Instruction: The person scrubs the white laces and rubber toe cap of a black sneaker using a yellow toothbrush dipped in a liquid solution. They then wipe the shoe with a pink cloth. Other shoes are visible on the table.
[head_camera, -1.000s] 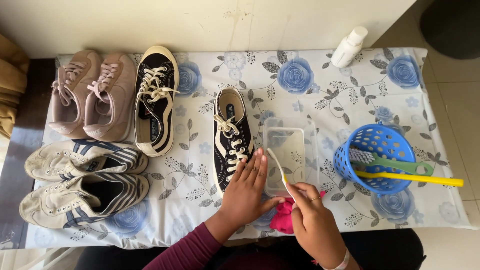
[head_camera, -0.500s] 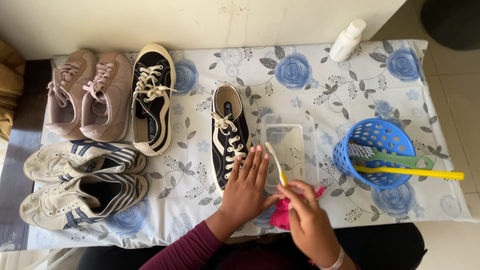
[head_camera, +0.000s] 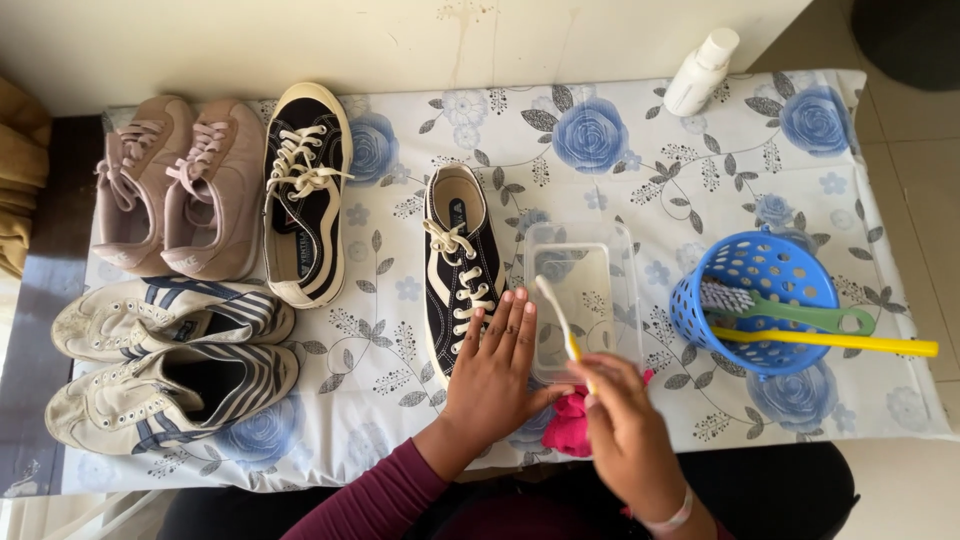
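Change since earlier frames: hardly anything is shifting; both hands are staying at the near table edge, and the toothbrush is still pointing up over the clear tub.
Head view, left hand (head_camera: 492, 380): it is lying flat with fingers spread wide, gripping nothing, fingertips touching the near side of the black sneaker (head_camera: 460, 268) and the near left corner of the clear plastic tub (head_camera: 583, 292).
Head view, right hand (head_camera: 628, 432): its fingers are closing around the yellow handle of a toothbrush (head_camera: 558, 316), whose white head is slanting over the tub.
Pink cloth (head_camera: 568, 424): it is lying bunched on the table between the two hands, partly hidden by them.
Black sneaker: it is lying alone mid-table, toe toward the person, just left of the tub.
Blue basket (head_camera: 752, 300): it is sitting right of the tub, carrying a green-handled brush (head_camera: 782, 310) and a long yellow-handled one (head_camera: 830, 342).
Other shoes: a pink pair (head_camera: 172, 186), a second black sneaker (head_camera: 304, 190) and a striped white pair (head_camera: 165, 362) are resting at the left.
White bottle (head_camera: 702, 70): it is lying at the far edge of the flowered tablecloth (head_camera: 640, 150).
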